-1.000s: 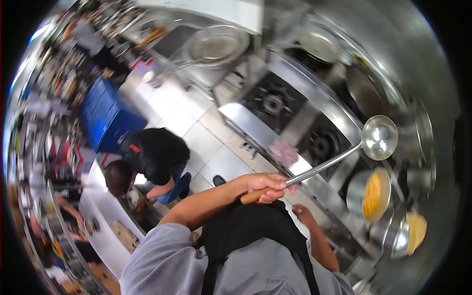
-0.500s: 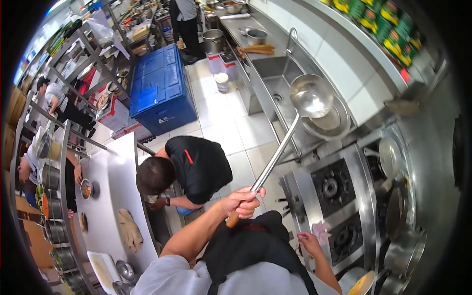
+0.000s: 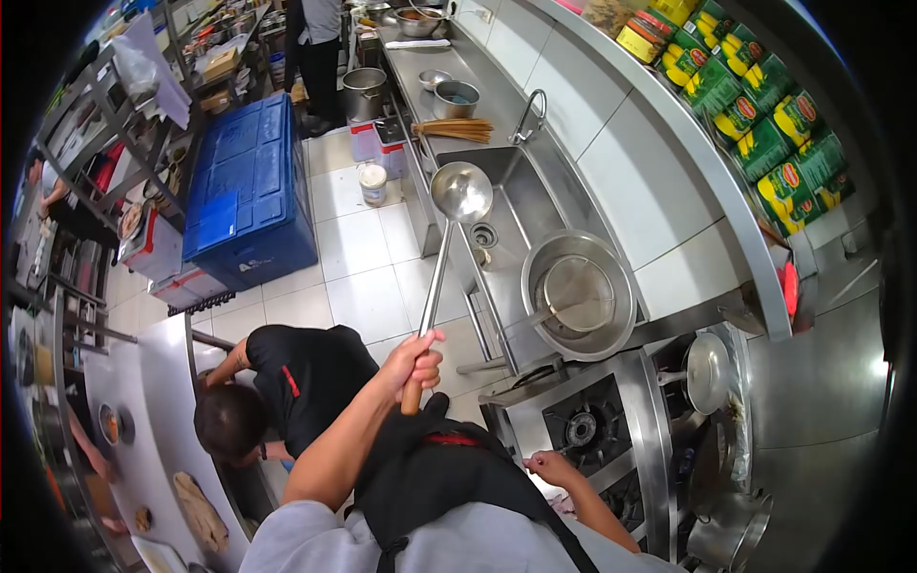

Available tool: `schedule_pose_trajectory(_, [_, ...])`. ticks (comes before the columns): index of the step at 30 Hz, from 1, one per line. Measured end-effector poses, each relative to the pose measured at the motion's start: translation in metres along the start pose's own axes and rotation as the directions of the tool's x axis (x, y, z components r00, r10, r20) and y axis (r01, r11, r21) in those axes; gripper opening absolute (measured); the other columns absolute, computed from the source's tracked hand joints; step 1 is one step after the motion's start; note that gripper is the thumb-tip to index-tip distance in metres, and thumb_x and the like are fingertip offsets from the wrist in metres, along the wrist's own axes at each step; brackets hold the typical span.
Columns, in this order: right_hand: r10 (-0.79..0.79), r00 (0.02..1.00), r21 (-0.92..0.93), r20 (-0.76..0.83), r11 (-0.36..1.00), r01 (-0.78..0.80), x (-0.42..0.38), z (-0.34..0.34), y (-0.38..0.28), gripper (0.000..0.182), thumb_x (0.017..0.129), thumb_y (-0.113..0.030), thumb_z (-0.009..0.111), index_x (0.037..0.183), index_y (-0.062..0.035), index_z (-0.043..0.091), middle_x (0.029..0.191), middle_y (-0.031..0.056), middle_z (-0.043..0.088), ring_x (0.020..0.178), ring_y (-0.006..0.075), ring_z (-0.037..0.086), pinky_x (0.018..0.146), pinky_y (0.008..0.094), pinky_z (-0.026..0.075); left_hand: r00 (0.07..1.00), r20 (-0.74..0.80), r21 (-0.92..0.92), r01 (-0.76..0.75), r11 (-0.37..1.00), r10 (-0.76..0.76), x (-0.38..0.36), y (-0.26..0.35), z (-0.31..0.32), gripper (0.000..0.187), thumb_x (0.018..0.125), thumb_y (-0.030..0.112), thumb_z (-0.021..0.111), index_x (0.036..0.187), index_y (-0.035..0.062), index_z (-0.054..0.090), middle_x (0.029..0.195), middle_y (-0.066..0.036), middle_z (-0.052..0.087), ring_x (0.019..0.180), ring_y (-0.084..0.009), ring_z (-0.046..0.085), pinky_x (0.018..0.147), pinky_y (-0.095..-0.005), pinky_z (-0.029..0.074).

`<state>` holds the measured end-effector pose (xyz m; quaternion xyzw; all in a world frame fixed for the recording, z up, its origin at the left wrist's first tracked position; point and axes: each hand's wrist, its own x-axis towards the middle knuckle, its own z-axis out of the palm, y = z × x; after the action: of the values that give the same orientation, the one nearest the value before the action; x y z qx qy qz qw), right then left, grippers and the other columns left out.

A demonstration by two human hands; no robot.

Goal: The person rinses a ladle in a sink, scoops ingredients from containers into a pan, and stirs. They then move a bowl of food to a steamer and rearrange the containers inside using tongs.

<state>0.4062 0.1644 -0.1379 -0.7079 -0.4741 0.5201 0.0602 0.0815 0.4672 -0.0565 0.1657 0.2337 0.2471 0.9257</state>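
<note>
My left hand is closed round the metal handle of a long ladle, just above its wooden end. The ladle points away from me, its round bowl over the near edge of the steel sink. My right hand is low beside the gas stove, fingers curled in; whatever they hold, if anything, is hidden. In the sink's near end sits a large steel bowl with a round strainer inside it.
A co-worker in black bends at the white counter on my left. Beyond stand a blue chest and a white tub. Green cans line the shelf at right. A pan is behind the stove.
My view has turned to the right. The ladle has swung away from above the large bowl toward the sink's near edge, still in my left hand. The co-worker's arm now reaches to the counter.
</note>
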Motion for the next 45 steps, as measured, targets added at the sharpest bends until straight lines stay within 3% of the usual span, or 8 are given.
schedule_pose_trajectory(6, [0.114,0.990,0.013,-0.084,0.993,-0.113,0.009,-0.045,-0.032,0.044,0.093,-0.040,0.062,0.077,0.0005,0.067,0.071,0.0174,0.065,0.065,0.0270,0.063,0.064,0.0399,0.048,0.951,-0.232,0.476,-0.072,0.877,0.203,0.166,0.084,0.021,0.031,0.105,0.038,0.045,0.113,0.0086,0.049,0.059,0.002,0.043,0.042,-0.0093,0.040,0.045,-0.0288,0.041])
schedule_pose_trajectory(12, [0.130,0.933,0.058,-0.335,0.991,-0.118,-0.011,-0.011,0.008,0.038,0.095,-0.036,0.061,0.079,-0.0018,0.067,0.068,0.0117,0.064,0.059,0.0197,0.059,0.058,0.0376,0.047,0.819,-0.113,0.984,0.016,0.175,0.562,0.384,0.156,-0.009,0.049,0.098,0.029,0.052,0.137,0.0008,0.042,0.086,-0.024,0.070,0.079,-0.0395,0.070,0.072,-0.0496,0.055])
schedule_pose_trajectory(27, [0.002,0.961,-0.139,-0.275,0.989,-0.042,-0.077,0.156,0.037,0.014,0.083,-0.022,0.058,0.087,-0.0114,0.066,0.076,0.0150,0.063,0.072,0.0335,0.065,0.060,0.0451,0.051,0.890,-0.074,0.897,0.257,-0.360,0.451,0.336,0.191,-0.035,0.076,0.085,0.011,0.057,0.155,0.0167,0.027,0.094,-0.027,0.069,0.084,-0.0415,0.070,0.075,-0.0513,0.054])
schedule_pose_trajectory(31, [-0.101,0.959,-0.280,-0.263,0.960,0.024,-0.044,0.249,0.176,0.014,0.082,-0.022,0.058,0.087,-0.0114,0.065,0.077,0.0156,0.063,0.073,0.0341,0.065,0.061,0.0459,0.052,0.966,-0.120,0.918,0.020,0.397,0.230,0.328,0.185,-0.043,0.058,0.089,0.014,0.062,0.144,0.0111,0.042,0.076,-0.011,0.064,0.055,-0.0221,0.061,0.052,-0.0348,0.051])
schedule_pose_trajectory(33, [-0.052,0.943,-0.180,-0.329,0.984,-0.008,-0.029,0.179,0.098,0.018,0.088,-0.025,0.057,0.091,-0.0095,0.066,0.082,0.0200,0.064,0.078,0.0355,0.066,0.064,0.0450,0.053,0.951,-0.214,0.114,0.251,0.961,-0.223,0.319,0.187,-0.034,0.038,0.097,0.016,0.056,0.133,0.0078,0.048,0.067,0.003,0.049,0.047,-0.0059,0.046,0.042,-0.0233,0.040])
schedule_pose_trajectory(41, [0.673,0.735,0.834,-0.084,0.451,-0.318,-0.017,0.029,-0.067,0.021,0.096,-0.024,0.059,0.101,-0.0049,0.067,0.088,0.0044,0.069,0.078,0.0168,0.067,0.068,0.0315,0.055,0.953,0.109,-0.585,0.290,0.758,-0.281,0.318,0.189,-0.043,0.029,0.099,0.017,0.051,0.121,-0.0016,0.049,0.066,0.004,0.049,0.046,-0.0010,0.045,0.041,-0.0187,0.040])
schedule_pose_trajectory(44, [0.664,0.739,0.698,-0.115,0.583,-0.416,-0.025,0.038,-0.046,0.023,0.095,-0.026,0.061,0.101,-0.0054,0.067,0.086,0.0052,0.069,0.077,0.0167,0.066,0.067,0.0308,0.054,0.942,0.062,-0.505,0.315,0.804,-0.330,0.320,0.190,-0.040,0.030,0.099,0.017,0.051,0.123,-0.0011,0.049,0.063,0.003,0.046,0.045,-0.0032,0.044,0.041,-0.0198,0.041])
schedule_pose_trajectory(45, [0.704,0.707,0.768,-0.072,0.491,-0.411,-0.029,0.041,-0.044,0.024,0.094,-0.028,0.062,0.101,-0.0054,0.067,0.086,0.0052,0.068,0.075,0.0168,0.066,0.066,0.0310,0.054,0.948,-0.118,0.103,0.309,0.946,-0.297,0.322,0.189,-0.040,0.035,0.097,0.016,0.052,0.127,-0.0002,0.048,0.065,-0.002,0.052,0.049,-0.0104,0.052,0.045,-0.0264,0.046])
